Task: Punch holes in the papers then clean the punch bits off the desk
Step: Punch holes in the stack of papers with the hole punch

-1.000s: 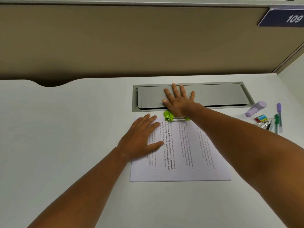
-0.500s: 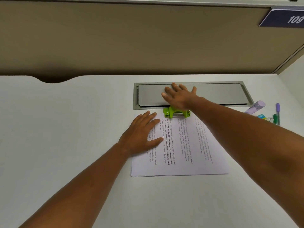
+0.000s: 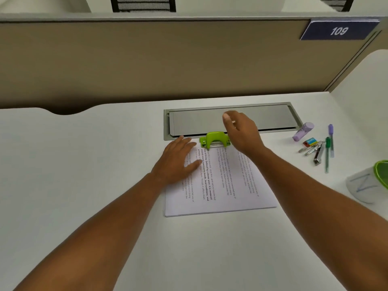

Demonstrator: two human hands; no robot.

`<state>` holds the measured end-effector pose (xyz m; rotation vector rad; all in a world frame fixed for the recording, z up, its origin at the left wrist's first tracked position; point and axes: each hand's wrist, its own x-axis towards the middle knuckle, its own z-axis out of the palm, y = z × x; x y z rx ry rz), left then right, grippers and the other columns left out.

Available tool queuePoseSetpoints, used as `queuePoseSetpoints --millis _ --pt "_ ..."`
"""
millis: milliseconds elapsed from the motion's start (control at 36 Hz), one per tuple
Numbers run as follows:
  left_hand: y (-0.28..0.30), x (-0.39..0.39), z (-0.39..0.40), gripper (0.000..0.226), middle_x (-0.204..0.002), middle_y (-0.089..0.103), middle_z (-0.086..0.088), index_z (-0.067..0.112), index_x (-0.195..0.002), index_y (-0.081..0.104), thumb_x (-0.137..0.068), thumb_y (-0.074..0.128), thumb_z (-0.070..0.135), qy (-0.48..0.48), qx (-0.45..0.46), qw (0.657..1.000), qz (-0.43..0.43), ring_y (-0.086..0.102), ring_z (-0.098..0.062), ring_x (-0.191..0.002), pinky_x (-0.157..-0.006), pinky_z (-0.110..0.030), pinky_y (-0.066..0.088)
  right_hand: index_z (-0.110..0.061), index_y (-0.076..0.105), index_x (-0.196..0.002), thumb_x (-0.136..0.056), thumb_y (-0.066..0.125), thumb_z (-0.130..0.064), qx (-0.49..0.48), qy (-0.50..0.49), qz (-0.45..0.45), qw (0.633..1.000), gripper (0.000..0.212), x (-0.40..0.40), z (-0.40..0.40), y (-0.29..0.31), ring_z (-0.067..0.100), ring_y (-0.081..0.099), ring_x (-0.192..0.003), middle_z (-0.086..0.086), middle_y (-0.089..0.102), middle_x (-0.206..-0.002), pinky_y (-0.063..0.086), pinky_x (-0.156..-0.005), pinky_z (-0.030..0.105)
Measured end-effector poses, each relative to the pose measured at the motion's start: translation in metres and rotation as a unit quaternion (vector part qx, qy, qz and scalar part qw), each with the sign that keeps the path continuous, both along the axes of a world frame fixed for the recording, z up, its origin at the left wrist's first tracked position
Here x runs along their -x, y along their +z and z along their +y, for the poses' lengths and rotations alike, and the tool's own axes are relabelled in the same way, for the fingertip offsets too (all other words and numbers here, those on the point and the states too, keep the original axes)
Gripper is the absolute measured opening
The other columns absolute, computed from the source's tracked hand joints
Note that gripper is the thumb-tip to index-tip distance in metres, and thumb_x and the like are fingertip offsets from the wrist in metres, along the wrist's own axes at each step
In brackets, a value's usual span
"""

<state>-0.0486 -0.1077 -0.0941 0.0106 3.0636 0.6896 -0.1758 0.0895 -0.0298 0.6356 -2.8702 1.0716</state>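
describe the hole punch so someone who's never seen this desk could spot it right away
Find the grey hatch set into the desk. The hole punch sits against its near edge, clamped on the far edge of the paper stack. It is the only bright green arched item between the hands.

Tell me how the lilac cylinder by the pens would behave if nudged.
The lilac cylinder lies on its side on the smooth desk, so it would probably roll. It looks small and plastic, likely light. The pens beside it might stop it.
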Motion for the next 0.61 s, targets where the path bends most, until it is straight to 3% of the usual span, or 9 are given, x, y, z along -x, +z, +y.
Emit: queuePoseSetpoints --millis 139,250,417,611 --pt "0.009 0.008 0.003 0.062 -0.154 0.038 -0.003 0.017 -0.149 0.037 -0.094 0.044 0.048 0.045 -0.028 0.999 -0.013 0.027 -0.022 -0.145 -0.118 -0.037 0.019 -0.015 0.062 -0.116 -0.099 0.045 -0.035 0.009 -0.107 0.0 0.994 0.031 -0.026 0.032 -0.004 0.01 0.057 -0.088 0.005 0.067 -0.111 0.041 -0.075 0.024" --pt "0.017 0.012 0.009 0.053 -0.154 0.039 -0.006 0.015 -0.149 0.036 -0.1 0.048 0.032 0.064 -0.033 0.997 -0.018 0.03 -0.025 -0.143 -0.116 -0.039 0.023 -0.015 0.062 -0.117 -0.093 0.051 -0.034 -0.044 -0.181 -0.069 0.98 0.033 -0.04 0.065 -0.015 0.024 0.064 -0.097 0.009 0.068 -0.111 0.047 -0.084 0.033" --pt "0.021 0.018 0.011 0.05 -0.147 0.046 -0.009 0.015 -0.146 0.041 -0.1 0.049 0.032 0.075 -0.028 0.996 -0.033 0.036 -0.028 -0.137 -0.112 -0.043 0.031 -0.01 0.055 -0.13 -0.093 0.057 -0.036 -0.129 -0.211 -0.164 0.955 0.045 -0.057 0.088 -0.023 0.031 0.057 -0.115 0.014 0.059 -0.128 0.044 -0.095 0.035" --pt "0.02 0.027 0.013 0.052 -0.14 0.048 -0.008 0.018 -0.141 0.049 -0.095 0.057 0.041 0.085 -0.015 0.995 -0.046 0.038 -0.028 -0.132 -0.107 -0.04 0.035 -0.009 0.052 -0.134 -0.091 0.061 -0.035 -0.124 -0.218 -0.201 0.947 0.051 -0.056 0.086 -0.016 0.029 0.054 -0.122 0.011 0.057 -0.134 0.042 -0.098 0.035"
